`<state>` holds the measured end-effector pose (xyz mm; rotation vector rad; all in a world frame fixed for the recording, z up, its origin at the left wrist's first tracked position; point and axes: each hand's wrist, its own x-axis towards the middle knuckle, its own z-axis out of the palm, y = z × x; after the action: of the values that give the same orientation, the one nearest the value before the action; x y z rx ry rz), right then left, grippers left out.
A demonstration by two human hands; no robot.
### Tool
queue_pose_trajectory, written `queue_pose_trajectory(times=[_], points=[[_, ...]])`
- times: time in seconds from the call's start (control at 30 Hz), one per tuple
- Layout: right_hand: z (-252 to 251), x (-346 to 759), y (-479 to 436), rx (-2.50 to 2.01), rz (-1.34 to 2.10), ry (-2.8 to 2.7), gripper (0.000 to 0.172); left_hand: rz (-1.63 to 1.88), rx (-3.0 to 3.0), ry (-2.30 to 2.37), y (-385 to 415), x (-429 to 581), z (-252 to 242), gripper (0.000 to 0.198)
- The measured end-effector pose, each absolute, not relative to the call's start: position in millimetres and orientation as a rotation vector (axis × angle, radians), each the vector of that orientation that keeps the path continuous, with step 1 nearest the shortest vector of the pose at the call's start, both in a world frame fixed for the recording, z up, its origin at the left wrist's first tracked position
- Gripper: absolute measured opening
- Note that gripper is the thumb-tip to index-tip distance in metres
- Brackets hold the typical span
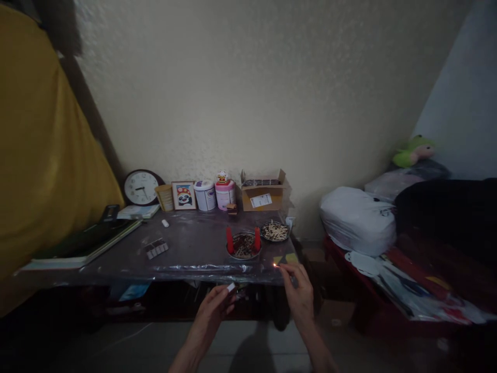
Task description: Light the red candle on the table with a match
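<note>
In the head view, a lit match [277, 266] is pinched between the fingertips of the right hand [298, 290], its flame just at the front edge of the table [186, 248]. A small matchbox [231, 286] is gripped in the half-curled left hand [214, 306], below the table edge. Open floor is seen beneath the hands. Two red candles [230, 240] are stood in a dish [244, 246] near the flame, beside a plate of matchsticks [275, 231]. A clock [140, 187] and a cardboard box [264, 192] are set against the wall.

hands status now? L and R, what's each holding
Left hand: closed on a small matchbox, held below the table edge.
Right hand: pinching a lit match, flame near the table's front edge.
</note>
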<state>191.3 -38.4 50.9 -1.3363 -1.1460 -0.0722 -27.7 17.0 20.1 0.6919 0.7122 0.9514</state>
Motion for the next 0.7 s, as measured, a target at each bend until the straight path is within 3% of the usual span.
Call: queue_pose_trajectory(times=[0.33,0.7], points=[[45,198,-32,-1.325,-0.071,-1.172,0.02,0.985,0.695,0.689,19,-22,15,0.018],[61,193,-27,-1.247,-0.128,-1.228,0.013,0.939,0.702,0.722,14,-21,24,0.023]])
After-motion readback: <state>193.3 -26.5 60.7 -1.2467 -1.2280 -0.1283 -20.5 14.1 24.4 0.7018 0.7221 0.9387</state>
